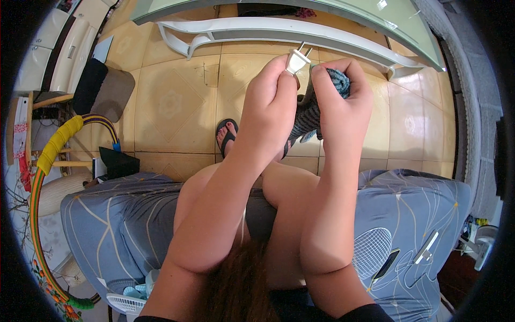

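My left hand [268,99] is closed around a white two-pin power plug [296,63], its metal prongs pointing up and away from me. Close beside it, my right hand [347,102] grips a bunched striped cloth [308,115] in dark grey and teal. Part of this cloth pokes out as a teal roll between thumb and fingers, and the rest hangs down between my wrists. Whether the cloth is a sock or a rag, I cannot tell. Any cord behind the plug is mostly hidden by my hand. Both hands are held up above my knees, over the tiled floor.
A glass-topped table [354,12] with a white lower rail [279,29] stands ahead. I sit on a blue-grey covered sofa [134,214]. At right lie a white oval mesh item [373,251], a phone [387,264] and a white power strip [426,247]. A taped hoop [36,198] curves at left.
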A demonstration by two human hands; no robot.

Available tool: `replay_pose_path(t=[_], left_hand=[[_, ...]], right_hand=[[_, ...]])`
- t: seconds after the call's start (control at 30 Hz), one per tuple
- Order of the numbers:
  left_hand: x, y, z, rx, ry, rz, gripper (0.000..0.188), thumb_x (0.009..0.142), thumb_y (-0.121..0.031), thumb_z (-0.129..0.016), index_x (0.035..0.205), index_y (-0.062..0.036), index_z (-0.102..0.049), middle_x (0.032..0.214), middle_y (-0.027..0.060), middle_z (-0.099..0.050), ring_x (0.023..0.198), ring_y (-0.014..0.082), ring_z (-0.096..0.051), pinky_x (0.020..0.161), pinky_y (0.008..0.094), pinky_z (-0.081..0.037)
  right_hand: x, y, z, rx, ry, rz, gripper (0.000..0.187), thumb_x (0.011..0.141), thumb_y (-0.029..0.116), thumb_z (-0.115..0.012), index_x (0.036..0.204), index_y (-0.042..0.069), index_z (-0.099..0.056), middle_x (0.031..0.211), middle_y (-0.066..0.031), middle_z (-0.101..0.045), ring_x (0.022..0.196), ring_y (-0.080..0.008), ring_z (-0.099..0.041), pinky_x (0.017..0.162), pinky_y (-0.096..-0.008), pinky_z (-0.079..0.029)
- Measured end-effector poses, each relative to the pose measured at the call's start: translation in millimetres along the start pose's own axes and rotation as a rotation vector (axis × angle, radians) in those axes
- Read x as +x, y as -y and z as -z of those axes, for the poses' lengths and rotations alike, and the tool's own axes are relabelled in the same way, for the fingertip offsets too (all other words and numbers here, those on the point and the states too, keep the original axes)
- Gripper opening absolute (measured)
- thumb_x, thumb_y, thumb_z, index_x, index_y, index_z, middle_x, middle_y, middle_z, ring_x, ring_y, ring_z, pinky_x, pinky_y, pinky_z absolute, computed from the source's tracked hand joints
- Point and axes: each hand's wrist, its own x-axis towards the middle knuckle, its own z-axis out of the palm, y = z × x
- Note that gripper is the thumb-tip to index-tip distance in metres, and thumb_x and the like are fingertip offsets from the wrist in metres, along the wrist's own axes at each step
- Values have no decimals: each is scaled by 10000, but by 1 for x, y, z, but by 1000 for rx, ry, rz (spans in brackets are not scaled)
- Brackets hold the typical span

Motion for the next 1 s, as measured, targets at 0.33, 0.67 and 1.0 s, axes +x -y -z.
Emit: replay_pose_path(t=[0.33, 0.67, 1.0], left_hand=[[3, 17, 0, 281, -77, -392, 207, 866, -44, -425, 1032, 51, -504, 714, 191, -558, 633, 279, -538, 600, 344, -431], [5, 14, 1, 380, -79, -539, 226, 858, -27, -431, 1064, 49, -486, 776, 210, -569, 682, 326, -557, 623, 376, -444], [1, 10, 2, 415, -95, -442, 218, 855, -26, -431, 1049, 60, -483, 740, 208, -560, 648, 330, -549, 601, 374, -441]], right_hand=[[-4, -1, -7, -104, 27, 95, 125, 727, 82, -631, 741, -18, -558, 618, -57, -547, 597, -93, -467, 558, -258, -427], [-3, 2, -7, 48, 23, 84, 114, 721, 79, -622, 723, -16, -559, 614, -56, -550, 605, -91, -479, 569, -246, -427], [-2, -2, -4, -97, 83, 84, 113, 715, 79, -623, 727, -13, -559, 608, -53, -539, 598, -89, -473, 560, -243, -420]])
